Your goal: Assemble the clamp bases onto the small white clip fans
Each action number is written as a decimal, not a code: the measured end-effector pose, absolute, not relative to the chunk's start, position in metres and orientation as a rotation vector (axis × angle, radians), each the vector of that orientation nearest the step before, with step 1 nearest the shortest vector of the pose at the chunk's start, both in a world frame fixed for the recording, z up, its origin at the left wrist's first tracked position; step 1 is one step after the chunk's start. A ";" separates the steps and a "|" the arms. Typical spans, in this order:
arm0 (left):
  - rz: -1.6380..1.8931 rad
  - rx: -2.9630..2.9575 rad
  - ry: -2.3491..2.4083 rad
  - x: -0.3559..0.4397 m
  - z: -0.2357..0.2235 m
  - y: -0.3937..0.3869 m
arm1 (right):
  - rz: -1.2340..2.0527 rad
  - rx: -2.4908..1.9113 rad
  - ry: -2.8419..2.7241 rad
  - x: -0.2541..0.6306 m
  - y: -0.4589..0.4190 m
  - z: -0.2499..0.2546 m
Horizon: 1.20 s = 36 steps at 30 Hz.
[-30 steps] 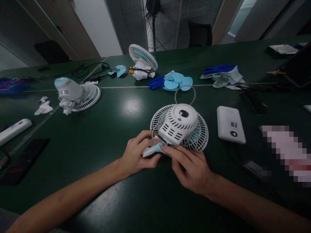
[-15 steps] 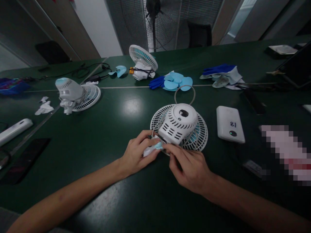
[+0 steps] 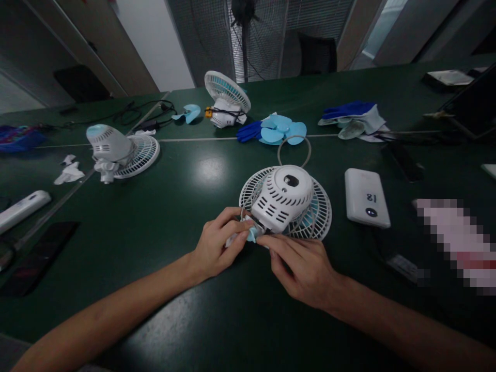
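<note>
A small white fan (image 3: pixel 289 194) lies face down on the dark green table, its round motor housing up and its slotted grille (image 3: pixel 323 206) beneath. At the fan's near left, my left hand (image 3: pixel 220 240) is closed on a small white and light-blue part (image 3: pixel 252 233) by the neck. My right hand (image 3: pixel 300 263) sits just right of that part, fingertips bent together against the neck. Whatever those right fingertips hold is hidden. A thin cord runs beside the housing, partly covered by it.
Behind the fan are a thin ring (image 3: pixel 279 155), light-blue fan blades (image 3: pixel 281 129) and gloves (image 3: pixel 354 119). Two more fans, one at left (image 3: pixel 116 150) and one at back (image 3: pixel 227 101), stand on the table. A white power bank (image 3: pixel 366 197) lies right, a dark phone (image 3: pixel 36 258) left.
My left thumb and fingers have shifted on the small part, and its light-blue end now looks turned. My right hand has moved only slightly. The fan stays in place.
</note>
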<state>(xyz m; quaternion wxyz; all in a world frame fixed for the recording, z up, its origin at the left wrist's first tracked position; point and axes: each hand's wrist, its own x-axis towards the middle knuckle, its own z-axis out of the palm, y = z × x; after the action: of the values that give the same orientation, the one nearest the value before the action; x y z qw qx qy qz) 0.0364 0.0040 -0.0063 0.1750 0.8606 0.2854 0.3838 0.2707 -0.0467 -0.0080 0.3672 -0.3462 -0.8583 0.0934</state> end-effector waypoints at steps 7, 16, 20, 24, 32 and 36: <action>1.151 2.539 0.792 0.038 -0.013 0.006 | 0.215 -0.816 -2.184 0.273 -0.047 -0.009; 1.074 2.501 0.832 0.037 -0.011 0.004 | 0.140 -0.949 -2.239 0.272 -0.048 -0.010; 1.039 2.494 0.811 0.036 -0.007 0.004 | 0.175 -0.959 -2.205 0.270 -0.050 -0.009; 1.044 2.507 0.794 0.036 -0.004 0.002 | 0.191 -0.971 -2.195 0.270 -0.051 -0.009; 1.037 2.520 0.794 0.035 -0.007 0.003 | 0.212 -0.968 -2.180 0.270 -0.051 -0.009; 1.059 2.500 0.789 0.036 -0.006 0.003 | 0.227 -0.963 -2.183 0.270 -0.051 -0.009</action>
<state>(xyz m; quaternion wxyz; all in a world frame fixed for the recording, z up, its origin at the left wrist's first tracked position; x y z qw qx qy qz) 0.0356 0.0030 -0.0062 0.1567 0.8733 0.2756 0.3698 0.2700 -0.0509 -0.0091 0.3637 -0.3743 -0.8484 0.0883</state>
